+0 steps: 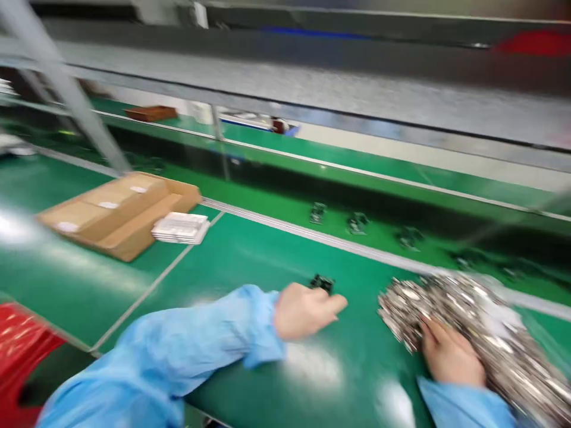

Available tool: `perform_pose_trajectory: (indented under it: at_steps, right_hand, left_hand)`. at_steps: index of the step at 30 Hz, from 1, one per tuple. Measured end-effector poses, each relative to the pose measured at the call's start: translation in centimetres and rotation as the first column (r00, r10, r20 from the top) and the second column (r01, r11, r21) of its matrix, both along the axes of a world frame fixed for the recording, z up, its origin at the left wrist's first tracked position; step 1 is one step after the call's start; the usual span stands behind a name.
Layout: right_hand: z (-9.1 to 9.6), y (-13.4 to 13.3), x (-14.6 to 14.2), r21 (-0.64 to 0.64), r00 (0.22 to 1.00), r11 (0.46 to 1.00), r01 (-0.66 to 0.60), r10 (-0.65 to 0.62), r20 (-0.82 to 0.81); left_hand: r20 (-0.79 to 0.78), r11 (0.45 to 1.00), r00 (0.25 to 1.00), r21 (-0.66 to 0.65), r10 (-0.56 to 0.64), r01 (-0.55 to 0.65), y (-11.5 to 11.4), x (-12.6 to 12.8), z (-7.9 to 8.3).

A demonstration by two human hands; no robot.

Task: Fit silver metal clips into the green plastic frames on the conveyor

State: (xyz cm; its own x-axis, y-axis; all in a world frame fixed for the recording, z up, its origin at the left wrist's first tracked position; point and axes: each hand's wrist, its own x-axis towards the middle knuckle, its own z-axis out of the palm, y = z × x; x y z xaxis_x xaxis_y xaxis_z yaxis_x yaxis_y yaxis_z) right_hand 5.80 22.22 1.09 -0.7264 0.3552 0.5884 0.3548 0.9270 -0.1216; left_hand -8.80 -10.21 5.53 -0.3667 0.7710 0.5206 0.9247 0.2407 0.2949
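My left hand [303, 310] lies on the green work surface [250, 261] in a light blue sleeve, fingers loosely curled and pointing right. A small dark part [322, 283] sits just beyond its knuckles, touching or nearly touching them. My right hand [448, 355] rests on the near edge of a heap of shiny silver metal pieces [473, 321], fingers spread flat into the pile. The picture is smeared by motion, so fine detail is lost.
Several small dark parts [357, 223] sit on the conveyor belt beyond a metal rail [312, 235]. An open cardboard box [120, 214] and a stack of white trays [181, 227] stand at the left. Something red [22, 351] is at the lower left.
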Motion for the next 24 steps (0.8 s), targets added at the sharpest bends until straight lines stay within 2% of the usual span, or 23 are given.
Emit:
perform_pose_trajectory:
  at_steps: [2, 3, 5, 6, 9, 12, 13, 15, 16, 17, 18, 20, 21, 22, 24]
  right_hand:
    - [-0.4, 0.8, 1.3, -0.034, 0.998, 0.998, 0.057, -0.056, 0.033]
    - [-0.3, 1.1, 1.6, -0.073, 0.998, 0.996, 0.053, -0.049, 0.048]
    - [0.3, 1.1, 1.8, -0.174, 0.996, 0.981, 0.09, -0.093, -0.009]
    - [0.8, 0.7, 1.7, -0.277, 0.991, 0.955, 0.108, -0.125, -0.045]
    - [2.4, -1.9, 2.0, -0.585, 0.977, 0.806, 0.093, -0.186, -0.102]
    - [4.2, -5.9, 3.1, -0.729, 0.988, 0.684, 0.028, -0.129, -0.083]
    - [4.8, -7.3, 3.5, -0.784, 0.99, 0.62, -0.011, -0.102, -0.095]
    - [6.0, -9.8, 4.3, -0.903, 0.981, 0.408, -0.136, -0.068, -0.179]
    - [6.6, -11.0, 4.7, -0.926, 0.973, 0.33, -0.185, -0.073, -0.221]
    - [7.1, -12.0, 5.1, -0.935, 0.962, 0.273, -0.225, -0.087, -0.257]
    - [7.5, -12.8, 5.5, -0.936, 0.954, 0.25, -0.249, -0.104, -0.282]
    - [8.0, -14.3, 6.3, -0.933, 0.942, 0.235, -0.274, -0.128, -0.309]
    - [8.0, -14.9, 6.7, -0.932, 0.939, 0.233, -0.277, -0.138, -0.314]
    - [8.0, -15.4, 7.1, -0.932, 0.937, 0.235, -0.277, -0.149, -0.316]
    - [7.6, -16.5, 7.9, -0.93, 0.93, 0.248, -0.272, -0.18, -0.32]
  left_hand:
    - [0.125, 0.992, 0.992, 0.125, -0.014, -0.001, -2.3, -0.6, -0.9]
    - [0.281, 0.972, 0.959, 0.219, 0.024, -0.088, -3.1, -1.3, -1.8]
    - [0.438, 0.953, 0.898, 0.262, 0.021, -0.151, -3.8, -2.5, -3.8]
    - [0.523, 0.95, 0.853, 0.261, 0.012, -0.173, -3.7, -3.0, -4.8]
    - [0.685, 0.97, 0.728, 0.187, -0.016, -0.155, -2.1, -3.9, -6.4]
    - [0.728, 0.99, 0.685, 0.1, -0.008, -0.095, 0.3, -4.2, -6.6]
    - [0.727, 0.993, 0.686, 0.083, -0.007, -0.078, 1.0, -4.1, -6.6]
    - [0.735, 0.995, 0.678, 0.079, -0.02, -0.057, 2.2, -3.2, -6.3]
    - [0.763, 0.994, 0.645, 0.099, -0.04, -0.055, 2.7, -2.3, -6.2]
    - [0.815, 0.99, 0.574, 0.131, -0.075, -0.056, 3.0, -1.3, -6.1]
    - [0.877, 0.983, 0.465, 0.171, -0.123, -0.063, 3.3, 0.0, -5.9]
    - [0.954, 0.961, 0.189, 0.256, -0.234, -0.101, 3.5, 3.0, -5.5]
    - [0.955, 0.947, 0.079, 0.295, -0.287, -0.123, 3.5, 4.5, -5.3]
    - [0.944, 0.934, 0.006, 0.328, -0.331, -0.142, 3.5, 6.0, -5.0]
    - [0.918, 0.912, -0.061, 0.377, -0.391, -0.163, 3.4, 8.5, -4.5]
